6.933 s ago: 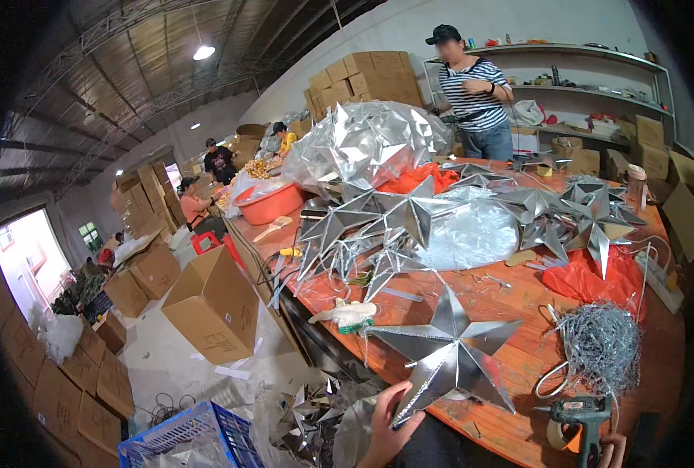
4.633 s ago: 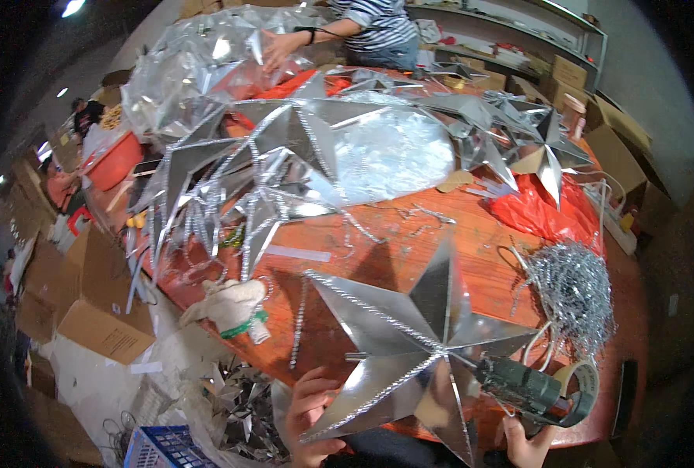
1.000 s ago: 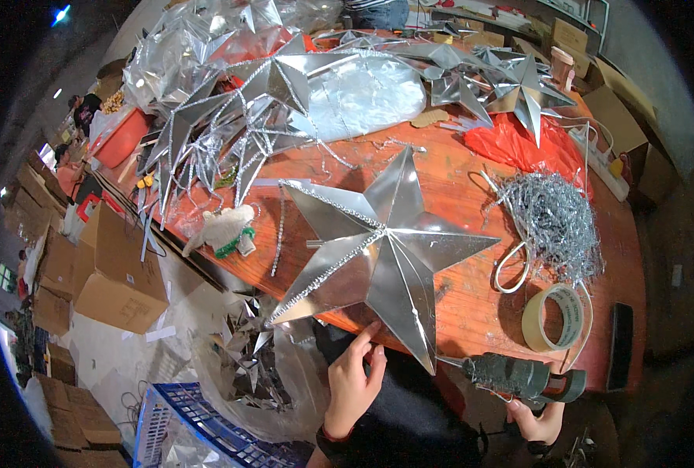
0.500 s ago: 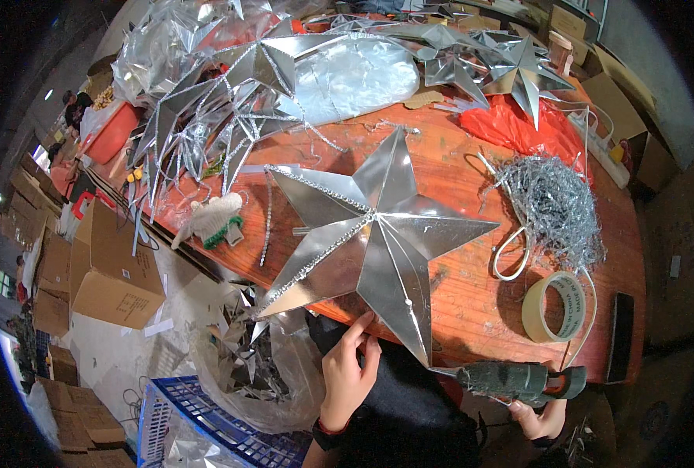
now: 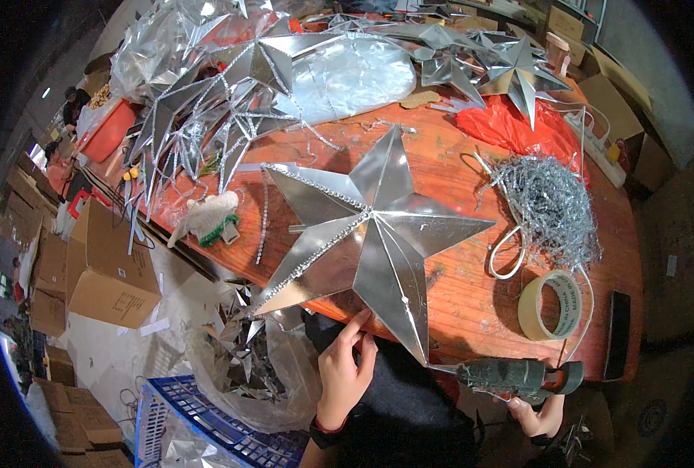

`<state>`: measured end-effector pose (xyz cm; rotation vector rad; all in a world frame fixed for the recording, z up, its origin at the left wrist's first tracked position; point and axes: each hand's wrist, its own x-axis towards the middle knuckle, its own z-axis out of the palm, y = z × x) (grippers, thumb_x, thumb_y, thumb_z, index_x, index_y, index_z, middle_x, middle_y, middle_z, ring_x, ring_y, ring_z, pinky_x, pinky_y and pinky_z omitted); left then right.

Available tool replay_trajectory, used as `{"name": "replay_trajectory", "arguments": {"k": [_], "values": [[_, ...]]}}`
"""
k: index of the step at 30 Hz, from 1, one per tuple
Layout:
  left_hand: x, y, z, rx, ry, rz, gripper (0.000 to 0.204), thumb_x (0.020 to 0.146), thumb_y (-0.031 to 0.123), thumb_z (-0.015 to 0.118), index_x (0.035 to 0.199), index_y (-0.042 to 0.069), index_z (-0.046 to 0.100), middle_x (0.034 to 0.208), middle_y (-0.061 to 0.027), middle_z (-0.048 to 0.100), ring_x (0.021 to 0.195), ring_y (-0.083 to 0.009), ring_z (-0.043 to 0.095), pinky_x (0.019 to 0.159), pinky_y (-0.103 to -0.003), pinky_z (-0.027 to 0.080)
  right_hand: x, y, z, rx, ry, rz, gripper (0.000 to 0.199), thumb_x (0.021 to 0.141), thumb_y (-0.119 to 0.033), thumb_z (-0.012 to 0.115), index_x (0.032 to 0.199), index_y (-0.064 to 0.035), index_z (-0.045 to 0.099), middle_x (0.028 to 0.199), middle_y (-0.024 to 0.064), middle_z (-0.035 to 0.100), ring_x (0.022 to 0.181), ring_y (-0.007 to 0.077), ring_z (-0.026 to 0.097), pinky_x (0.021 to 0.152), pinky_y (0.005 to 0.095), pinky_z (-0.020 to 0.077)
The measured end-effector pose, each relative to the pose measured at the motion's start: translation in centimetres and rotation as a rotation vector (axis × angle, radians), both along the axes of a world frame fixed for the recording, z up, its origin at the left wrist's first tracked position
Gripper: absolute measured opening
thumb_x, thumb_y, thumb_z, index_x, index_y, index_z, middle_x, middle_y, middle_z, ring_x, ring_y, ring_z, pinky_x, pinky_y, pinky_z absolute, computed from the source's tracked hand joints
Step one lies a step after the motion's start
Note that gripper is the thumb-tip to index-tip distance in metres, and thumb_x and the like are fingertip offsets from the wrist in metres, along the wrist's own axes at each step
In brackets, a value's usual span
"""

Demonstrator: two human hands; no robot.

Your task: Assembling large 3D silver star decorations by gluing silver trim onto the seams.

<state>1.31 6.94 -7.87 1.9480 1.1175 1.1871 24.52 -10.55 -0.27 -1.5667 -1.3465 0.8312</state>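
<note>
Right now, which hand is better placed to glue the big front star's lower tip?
Your right hand, probably: it holds the glue gun, whose nozzle sits at or near the lower tip of the silver five-pointed star. Your left hand shows no tool; its fingers are at the star's edge.

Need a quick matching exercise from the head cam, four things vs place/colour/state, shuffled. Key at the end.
Things
1. glue gun
2. nearest star
3. roll of tape
4. plastic crate

Place, colour or state
A. blue, low on the left side of the picture
B. held in the right hand
C. five-pointed and silver
D. on the table, beside the tinsel bundle

Pairs: 1-B, 2-C, 3-D, 4-A
</note>
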Motion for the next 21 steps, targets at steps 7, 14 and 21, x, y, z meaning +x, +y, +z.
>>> {"name": "replay_trajectory", "arguments": {"k": [7,14,21], "values": [[0.2,0.2,0.2,0.005,-0.022,-0.006,0.037,0.08,0.0,0.056,0.116,0.001,0.048,0.074,-0.0108,0.061,0.058,-0.0197,0.058,0.054,-0.029,0.046,-1.2,0.5,1.3,-0.134,0.211,-0.2,0.037,0.069,-0.01,0.07,0.097,0.0061,0.052,0.088,0.0152,0.061,0.077,0.0195,0.061,0.068,0.0288,0.0467],[-0.4,0.0,-0.5,-0.016,0.004,0.038,0.036,0.08,0.003,0.057,0.116,0.003,0.049,0.068,-0.0088,0.059,0.055,-0.0186,0.056,0.054,-0.029,0.045,-0.9,1.3,0.9,-0.042,0.207,-0.145,0.043,0.066,-0.012,0.074,0.099,0.0057,0.052,0.089,0.0163,0.061,0.077,0.0207,0.062,0.068,0.0288,0.048],[-0.4,-0.2,0.2,-0.008,0.029,0.006,0.04,0.081,0.004,0.056,0.119,0.002,0.045,0.062,-0.0061,0.056,0.051,-0.0182,0.053,0.052,-0.029,0.044,-0.7,1.2,3.8,0.034,-0.329,0.016,0.042,0.068,-0.01,0.069,0.103,0.0033,0.048,0.085,0.0107,0.058,0.073,0.0178,0.056,0.069,0.0299,0.0447]]}}
